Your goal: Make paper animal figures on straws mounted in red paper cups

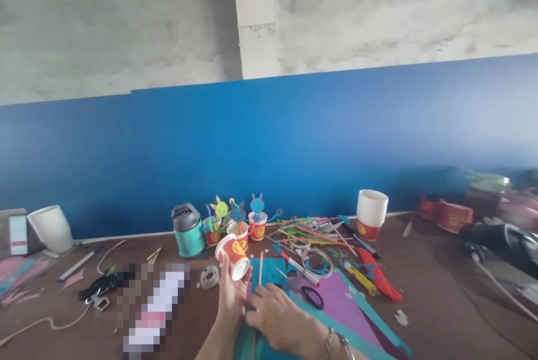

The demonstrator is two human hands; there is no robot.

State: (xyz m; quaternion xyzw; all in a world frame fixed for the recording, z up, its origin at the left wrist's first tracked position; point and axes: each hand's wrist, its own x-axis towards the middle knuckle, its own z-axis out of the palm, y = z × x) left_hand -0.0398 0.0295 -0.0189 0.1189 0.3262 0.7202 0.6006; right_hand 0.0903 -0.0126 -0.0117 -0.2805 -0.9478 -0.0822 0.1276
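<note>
My left hand (232, 292) is closed around a red and white paper cup (233, 256). The cup is tilted, its white base turned toward me at the lower right. Just right of it, my right hand (275, 312) is closed over a thin wooden stick (260, 269), which shows above and below the fingers. A small dark piece by those fingertips is too small to name. Beneath the hands lie blue paper (247, 343) and a purple sheet (342, 309). Scissors (311, 296) rest beside my right hand.
Behind stand paper cups with cat-like paper figures (257, 206), a teal flask (188, 236) and stacked cups (372, 211). Colourful strips (311, 231), a marker (300, 268) and a tape roll (209, 277) lie around. A blue panel (294, 141) borders the table.
</note>
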